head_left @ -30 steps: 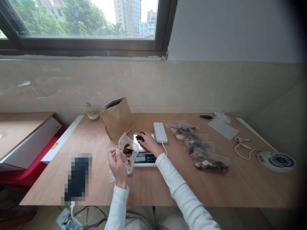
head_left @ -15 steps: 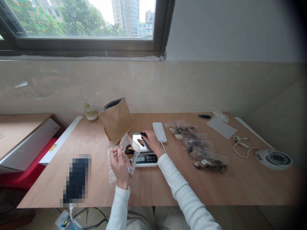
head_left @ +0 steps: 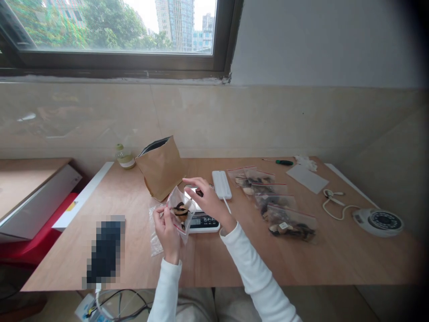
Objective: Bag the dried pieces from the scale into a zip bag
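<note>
"Left hand [head_left: 168, 232]?"
"Its grip pinches a clear, red-edged bag [head_left: 176, 197] of dark and cream pieces [head_left: 181, 212], by the scale [head_left: 203, 229]."
"Right hand [head_left: 209, 200]?"
"Higher than a moment ago, its grip parted; can't tell if it holds anything."

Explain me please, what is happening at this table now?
A person's left hand holds an open clear bag with dark and pale pieces inside. The right hand hangs open above the digital scale, near the bag's mouth. A dark piece shows behind it, apparently on the scale. The brown paper pouch stands open beyond the bag, and several zip bags with similar pieces lie to the right.
</note>
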### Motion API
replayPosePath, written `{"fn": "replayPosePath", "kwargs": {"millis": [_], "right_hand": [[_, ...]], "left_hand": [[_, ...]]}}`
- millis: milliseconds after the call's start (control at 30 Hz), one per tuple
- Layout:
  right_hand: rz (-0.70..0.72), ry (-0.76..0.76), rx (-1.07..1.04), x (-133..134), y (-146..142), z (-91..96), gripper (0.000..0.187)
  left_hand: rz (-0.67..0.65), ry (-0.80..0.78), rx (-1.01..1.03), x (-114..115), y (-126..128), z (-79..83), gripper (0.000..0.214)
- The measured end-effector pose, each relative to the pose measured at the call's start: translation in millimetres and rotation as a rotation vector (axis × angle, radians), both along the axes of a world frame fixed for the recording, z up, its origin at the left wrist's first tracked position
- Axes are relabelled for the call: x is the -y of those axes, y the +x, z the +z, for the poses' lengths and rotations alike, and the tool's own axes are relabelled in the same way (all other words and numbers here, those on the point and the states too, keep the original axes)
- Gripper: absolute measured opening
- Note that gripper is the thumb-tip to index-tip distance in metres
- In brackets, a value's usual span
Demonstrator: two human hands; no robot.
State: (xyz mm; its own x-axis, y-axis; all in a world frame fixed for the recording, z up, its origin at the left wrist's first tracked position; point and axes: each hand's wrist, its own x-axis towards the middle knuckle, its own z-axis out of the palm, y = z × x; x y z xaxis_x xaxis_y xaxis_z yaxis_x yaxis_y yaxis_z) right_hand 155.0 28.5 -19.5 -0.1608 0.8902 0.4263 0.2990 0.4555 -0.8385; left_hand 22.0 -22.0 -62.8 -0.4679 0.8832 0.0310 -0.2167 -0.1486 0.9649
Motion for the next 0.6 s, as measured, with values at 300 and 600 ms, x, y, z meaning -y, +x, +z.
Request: {"fn": "replayPosePath", "kwargs": {"millis": [300,600], "right_hand": [[-0.107,0.045,0.523,-14.2,-1.8,-83.9,0.025],[-0.126,0.138,0.702,-13.6,-4.3,-77.9,0.012]], "left_hand": [[0.040,0.025,0.057,0.4,-10.1,2.5,0.024],[0.036,0.016,0.076,-0.7,-9.1,3.3,0.024]]}}
